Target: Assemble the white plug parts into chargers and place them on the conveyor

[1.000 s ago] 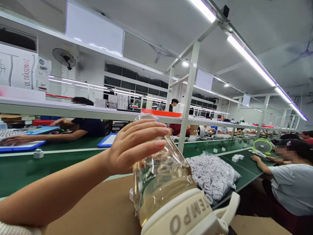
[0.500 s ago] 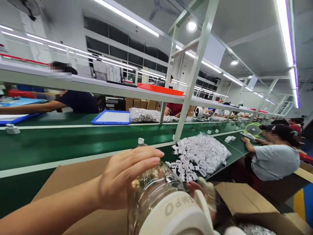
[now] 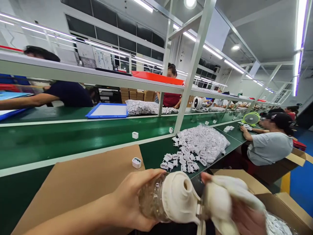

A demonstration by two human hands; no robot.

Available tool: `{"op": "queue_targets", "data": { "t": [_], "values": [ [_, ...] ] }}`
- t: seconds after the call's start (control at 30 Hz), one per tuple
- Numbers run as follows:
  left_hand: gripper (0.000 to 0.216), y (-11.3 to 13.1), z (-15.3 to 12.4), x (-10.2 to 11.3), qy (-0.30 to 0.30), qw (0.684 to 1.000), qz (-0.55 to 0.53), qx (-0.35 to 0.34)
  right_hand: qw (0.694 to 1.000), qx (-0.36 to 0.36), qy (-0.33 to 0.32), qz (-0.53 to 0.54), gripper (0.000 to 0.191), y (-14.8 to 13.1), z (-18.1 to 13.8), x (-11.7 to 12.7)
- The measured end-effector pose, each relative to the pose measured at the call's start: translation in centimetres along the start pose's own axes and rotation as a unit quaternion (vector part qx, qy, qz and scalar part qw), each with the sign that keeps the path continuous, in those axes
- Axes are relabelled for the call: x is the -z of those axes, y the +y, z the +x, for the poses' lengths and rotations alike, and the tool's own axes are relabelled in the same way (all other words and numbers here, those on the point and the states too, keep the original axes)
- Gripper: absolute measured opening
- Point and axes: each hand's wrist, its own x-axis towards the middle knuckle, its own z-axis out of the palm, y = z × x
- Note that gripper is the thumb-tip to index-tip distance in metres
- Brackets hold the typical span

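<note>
My bare left hand (image 3: 129, 200) is wrapped round a clear drinking bottle (image 3: 150, 197), tilted so its top faces me. Its cream lid (image 3: 176, 195) has a spout with an open hole, and the flip cap is swung to the right side. My right hand (image 3: 236, 204), in a partly covering white glove, is beside that cap. Motion smears its fingers, so I cannot tell whether they grip it. Beyond the bottle, a small white plastic housing (image 3: 136, 163) sits on a cardboard sheet (image 3: 97, 176).
Loose white plug parts (image 3: 182, 160) lie before a full plastic bag (image 3: 205, 140) on the green bench. A shelf post (image 3: 189, 78) rises behind. An open carton (image 3: 276, 199) stands at lower right. A co-worker (image 3: 271, 140) sits to the right; others work across the belt (image 3: 93, 137).
The bottle has turned so its spout faces me, and the cap is swung aside. My left hand has moved from the bottle's far end to its side. My right hand has come into fuller view.
</note>
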Motion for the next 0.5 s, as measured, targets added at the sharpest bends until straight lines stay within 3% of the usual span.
{"op": "queue_targets", "data": {
  "t": [0.1,0.17,0.23,0.37,0.5],
  "values": [
    [0.086,-0.6,-0.5,-0.4,-0.020,0.998,-0.001,0.052,0.996,0.022,-0.079,-0.029,0.037,-0.6,2.8,-1.4],
    [0.083,-0.7,-0.7,-0.2,-0.034,0.995,-0.012,0.090,0.991,-0.020,-0.128,-0.038,0.034,-0.6,4.1,-1.5],
    [0.081,-0.8,-1.0,0.1,-0.062,0.991,-0.021,0.115,0.986,-0.082,-0.142,-0.036,0.036,-0.2,4.6,-1.3],
    [0.085,-1.2,-1.5,0.0,-0.118,0.986,-0.013,0.118,0.976,-0.157,-0.151,-0.023,0.065,1.1,4.1,-2.4],
    [0.081,-1.4,-1.9,-0.9,-0.113,0.979,0.008,0.167,0.956,-0.207,-0.185,0.098,0.072,1.6,3.3,-3.9]
  ]
}}
